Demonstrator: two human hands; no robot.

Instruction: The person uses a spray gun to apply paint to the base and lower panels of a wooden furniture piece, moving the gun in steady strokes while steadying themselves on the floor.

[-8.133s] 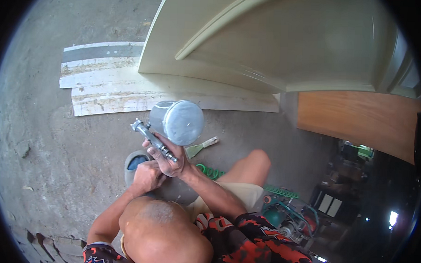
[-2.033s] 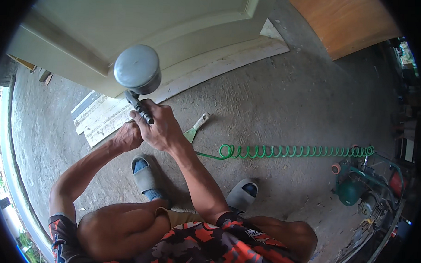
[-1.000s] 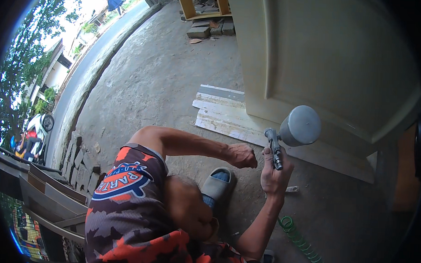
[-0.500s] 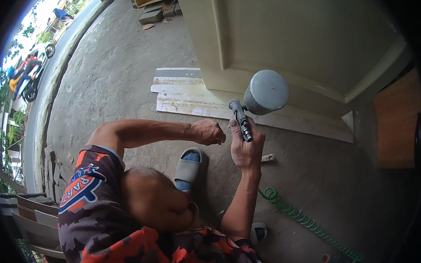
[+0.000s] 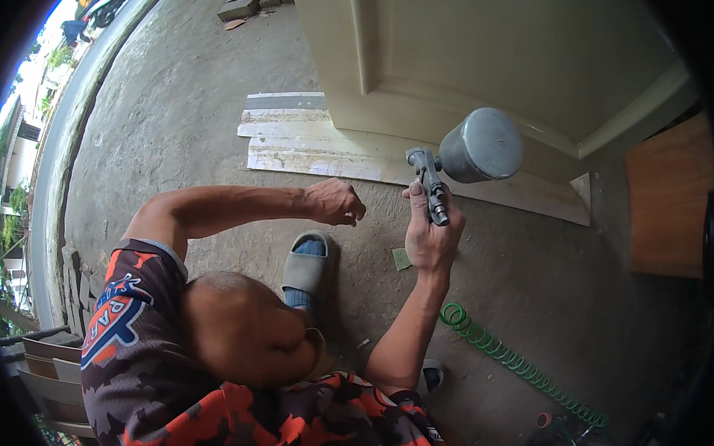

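Note:
My right hand point(image 5: 431, 233) is closed round a metal spray gun point(image 5: 428, 178), with the gun's grey cylindrical cup point(image 5: 484, 145) tilted up to its right, over white strips point(image 5: 312, 154) on the floor in front of a cream panelled door point(image 5: 489, 55). My left hand point(image 5: 334, 200) is curled just left of the gun, apart from it; whether anything is inside its fingers is hidden. Below my right hand, part of a green scraper point(image 5: 401, 258) lies on the concrete floor.
A green coiled hose point(image 5: 509, 362) runs to a compressor point(image 5: 554, 442) at lower right. A wooden board point(image 5: 664, 202) stands right, rubble blocks point(image 5: 239, 6) lie at top, and stacked boards point(image 5: 53, 373) sit lower left. People on a motorcycle point(image 5: 105, 2) pass beyond the floor edge point(image 5: 94, 88).
Over the last half second, both my hands and the gun have risen slightly in view, the gun moving a little rightward. The motorcycle has moved up along the road.

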